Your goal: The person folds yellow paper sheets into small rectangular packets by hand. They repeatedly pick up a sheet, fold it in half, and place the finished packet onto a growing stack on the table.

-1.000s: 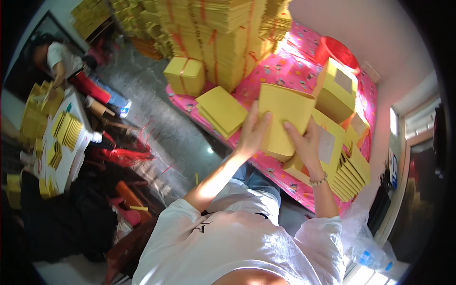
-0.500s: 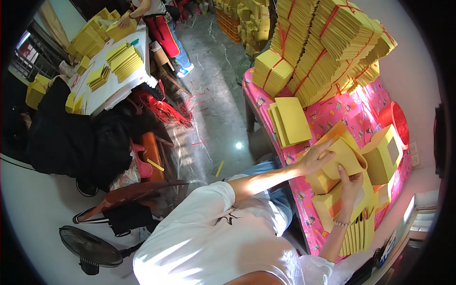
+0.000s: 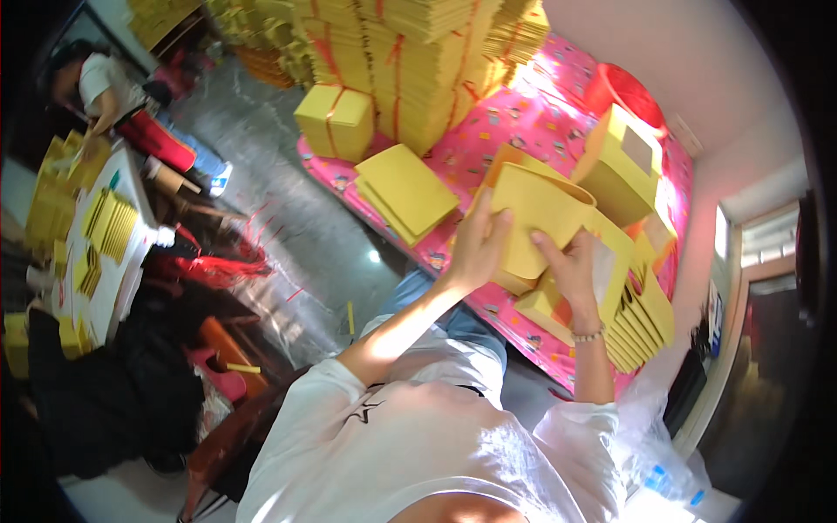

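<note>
Both my hands hold a yellow folded cardboard piece (image 3: 532,205), bent into a rounded curve at its right side. My left hand (image 3: 479,248) grips its left edge with the thumb on top. At the lower right edge my right hand (image 3: 568,268) presses its thumb on the face; the fingers behind are partly hidden. Beneath it are more yellow cardboard pieces, only partly seen. A yellow box with a grey window (image 3: 623,161) stands to the right, and a row of folded yellow cardboard (image 3: 641,327) lies by my right wrist. Flat yellow sheets (image 3: 405,192) lie left of my hands.
The pink patterned table (image 3: 488,118) carries tall tied stacks of yellow cardboard (image 3: 418,78) and a red basket (image 3: 621,91). Left across the grey floor (image 3: 270,131), a co-worker (image 3: 113,96) stands at a white table (image 3: 109,288). A chair (image 3: 214,444) is at my left.
My view has turned to the right, so the table and stacks sit farther left in the picture. Both hands still hold the bent cardboard piece.
</note>
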The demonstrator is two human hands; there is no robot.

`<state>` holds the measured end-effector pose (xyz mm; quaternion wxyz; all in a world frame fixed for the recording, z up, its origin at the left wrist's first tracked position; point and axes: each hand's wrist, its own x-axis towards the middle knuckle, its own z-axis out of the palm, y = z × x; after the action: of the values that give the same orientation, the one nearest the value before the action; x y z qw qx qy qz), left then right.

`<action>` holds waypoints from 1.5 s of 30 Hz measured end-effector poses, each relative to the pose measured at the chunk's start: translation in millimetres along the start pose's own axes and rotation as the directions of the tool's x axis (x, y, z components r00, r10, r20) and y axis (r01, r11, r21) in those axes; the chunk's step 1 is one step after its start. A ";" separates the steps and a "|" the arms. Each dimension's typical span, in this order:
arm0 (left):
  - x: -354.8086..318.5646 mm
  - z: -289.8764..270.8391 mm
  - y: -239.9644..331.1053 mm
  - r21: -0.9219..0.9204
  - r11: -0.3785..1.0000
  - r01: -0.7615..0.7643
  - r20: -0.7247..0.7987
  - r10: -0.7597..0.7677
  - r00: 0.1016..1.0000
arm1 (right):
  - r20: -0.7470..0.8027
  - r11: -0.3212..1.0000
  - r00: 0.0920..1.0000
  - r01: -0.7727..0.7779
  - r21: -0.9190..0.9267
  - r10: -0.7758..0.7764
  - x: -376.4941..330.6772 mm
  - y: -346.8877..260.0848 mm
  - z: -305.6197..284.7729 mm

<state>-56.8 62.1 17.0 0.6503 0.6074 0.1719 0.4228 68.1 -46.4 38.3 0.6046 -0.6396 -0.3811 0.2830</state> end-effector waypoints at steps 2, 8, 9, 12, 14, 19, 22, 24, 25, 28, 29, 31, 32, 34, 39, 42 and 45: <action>-3.9 -3.5 -5.0 0.052 0.998 -0.034 0.020 0.033 0.999 | 0.025 0.999 0.999 0.021 0.031 -0.022 -5.7 -5.1 0.6; -10.6 3.9 11.0 -0.051 0.999 0.012 -0.013 -0.013 1.000 | 0.005 0.998 0.999 0.045 -0.034 -0.045 -14.3 -15.9 4.2; -7.6 5.5 12.8 -0.105 0.993 0.050 -0.019 -0.052 0.998 | 0.010 0.996 0.999 0.041 -0.073 -0.041 -12.5 -21.2 4.4; 7.0 0.1 9.8 -0.140 0.977 0.158 0.032 -0.155 0.987 | 0.001 0.996 1.000 -0.008 -0.092 0.008 -3.5 -32.2 9.7; 22.4 -9.4 10.8 -0.175 0.942 0.286 0.166 -0.258 0.952 | -0.003 0.995 0.998 -0.067 -0.079 0.067 3.2 -35.4 5.5; 51.4 -19.8 12.0 -0.208 0.843 0.496 0.335 -0.415 0.846 | 0.020 0.984 0.985 -0.173 0.041 0.173 28.9 -19.4 0.3; 61.1 -15.8 -0.9 -0.184 0.818 0.545 0.330 -0.471 0.818 | 0.045 0.961 0.965 -0.263 0.091 0.260 38.6 -15.2 -2.3; 68.1 -16.7 -3.8 -0.156 0.784 0.601 0.314 -0.537 0.783 | 0.052 0.945 0.953 -0.304 0.121 0.299 41.0 -14.5 -2.1; 69.3 -16.6 -3.4 -0.143 0.764 0.630 0.306 -0.571 0.762 | 0.048 0.942 0.950 -0.312 0.127 0.308 41.5 -17.6 0.5; 69.6 -14.3 0.5 -0.102 0.753 0.650 0.292 -0.602 0.743 | 0.050 0.933 0.942 -0.335 0.132 0.332 45.2 -13.3 -2.1; 70.0 -13.8 -0.5 -0.096 0.744 0.661 0.283 -0.616 0.735 | 0.052 0.930 0.939 -0.343 0.131 0.339 46.1 -10.8 -3.4; 71.9 -12.5 -0.5 -0.087 0.730 0.678 0.260 -0.641 0.723 | 0.061 0.926 0.937 -0.350 0.143 0.344 48.6 -7.5 -4.9; 71.3 -12.6 -0.1 -0.083 0.739 0.669 0.258 -0.633 0.730 | 0.065 0.924 0.936 -0.353 0.149 0.347 48.3 -6.9 -5.1; 70.6 -10.8 2.7 -0.079 0.757 0.648 0.254 -0.614 0.748 | 0.053 0.937 0.949 -0.314 0.153 0.310 45.6 -10.3 -3.1; 51.9 -10.0 -17.9 -0.023 0.968 0.251 0.096 -0.248 0.964 | 0.064 0.970 0.975 -0.219 0.102 0.213 30.3 -28.4 2.5; 42.6 -10.7 -10.8 0.024 0.992 0.126 0.044 -0.127 0.991 | 0.122 0.978 0.973 -0.186 -0.093 0.197 19.8 -23.0 -3.4; 29.5 -9.5 -0.5 0.049 0.993 0.103 0.037 -0.105 0.994 | 0.116 0.982 0.978 -0.161 -0.097 0.172 8.7 -21.4 -3.6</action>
<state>-46.4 90.6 23.1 0.6601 0.6210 0.2002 0.3722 72.7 -41.6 60.7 0.5254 -0.6764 -0.3748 0.3549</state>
